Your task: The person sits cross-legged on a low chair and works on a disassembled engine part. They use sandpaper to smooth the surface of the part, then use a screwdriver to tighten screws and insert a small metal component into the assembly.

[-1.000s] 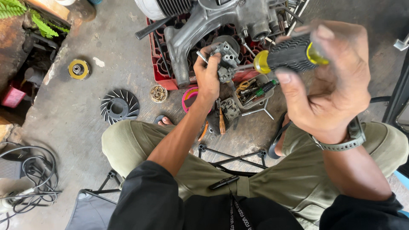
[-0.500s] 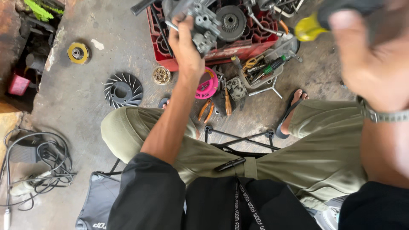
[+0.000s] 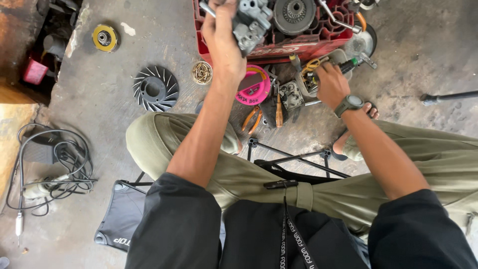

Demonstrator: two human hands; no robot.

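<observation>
With our left hand [image 3: 221, 42] clamped steadily on the grey metal carburettor [image 3: 251, 22], our right hand [image 3: 331, 84] should close squarely around one tool among the tool pile [image 3: 311, 69].

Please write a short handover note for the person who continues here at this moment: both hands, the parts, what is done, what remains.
Left hand: holds a grey metal engine part above the red crate.
Right hand: down among the tools in the small tray; its grip is hidden.
Done: the part is out and lifted.
Left: not put down. Finned fan wheel and orange pliers lie on the floor.
</observation>
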